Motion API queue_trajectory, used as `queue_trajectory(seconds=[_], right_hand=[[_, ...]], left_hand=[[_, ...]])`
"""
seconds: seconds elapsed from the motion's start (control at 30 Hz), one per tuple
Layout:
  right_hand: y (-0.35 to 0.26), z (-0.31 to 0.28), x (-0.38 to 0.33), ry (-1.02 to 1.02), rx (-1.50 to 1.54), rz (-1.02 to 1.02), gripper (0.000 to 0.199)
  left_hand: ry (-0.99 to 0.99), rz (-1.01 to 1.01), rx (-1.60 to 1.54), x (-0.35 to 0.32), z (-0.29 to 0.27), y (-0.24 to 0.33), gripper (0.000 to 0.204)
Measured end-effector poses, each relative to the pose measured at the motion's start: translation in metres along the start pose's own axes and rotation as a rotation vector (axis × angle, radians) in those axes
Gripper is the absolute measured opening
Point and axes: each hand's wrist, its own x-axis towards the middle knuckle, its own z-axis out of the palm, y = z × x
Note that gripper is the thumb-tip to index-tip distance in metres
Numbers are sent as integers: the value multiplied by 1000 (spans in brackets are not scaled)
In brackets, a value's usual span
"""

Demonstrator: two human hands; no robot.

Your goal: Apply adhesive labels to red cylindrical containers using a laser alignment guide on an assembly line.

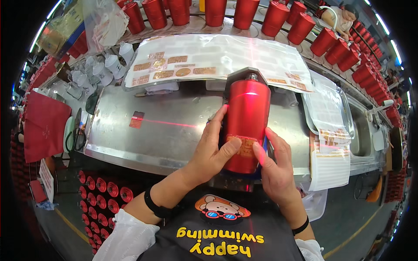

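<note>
Red tumbler (246, 124) lying on its side in a grey jig (246, 74) near the middle of the steel bench (174, 135), base toward the near edge, a gold label (242, 145) on its near end. Left hand (213, 150) cupped open against the tumbler's left flank, thumb pressed on the label; right hand (274, 167) just right of it, fingers loosely spread, forefinger tip on the label's right edge, neither hand closed round anything. Label sheets (209, 56) spread beyond the jig, rows of red tumblers (244, 13) at the far side, white lids (104, 69) far left.
</note>
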Motion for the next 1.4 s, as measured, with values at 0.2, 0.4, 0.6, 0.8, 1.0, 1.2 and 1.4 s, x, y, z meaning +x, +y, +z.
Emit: queue_trajectory(seconds=[0.2,0.4,0.6,0.8,1.0,1.2,1.4], right_hand=[[-2,2,-3,34,14,13,39],[-2,4,0,33,24,20,40],[-4,2,0,17,22,20,40],[-6,3,-2,20,17,25,39],[0,-4,-5,64,79,104,42],[1,-3,6,84,357,453,68],[-3,24,17,56,206,352,91]], left_hand=[[-65,-26,-195,-1,-5,-5,73],[-31,-53,-128,0,-5,-4,72],[-43,-19,-104,0,-6,-8,71],[21,-60,-362,-5,-2,-6,70],[-27,-59,-212,-1,-2,-12,68],[-1,-57,-173,-3,-2,-6,66],[-53,-97,-176,-1,-2,1,66]])
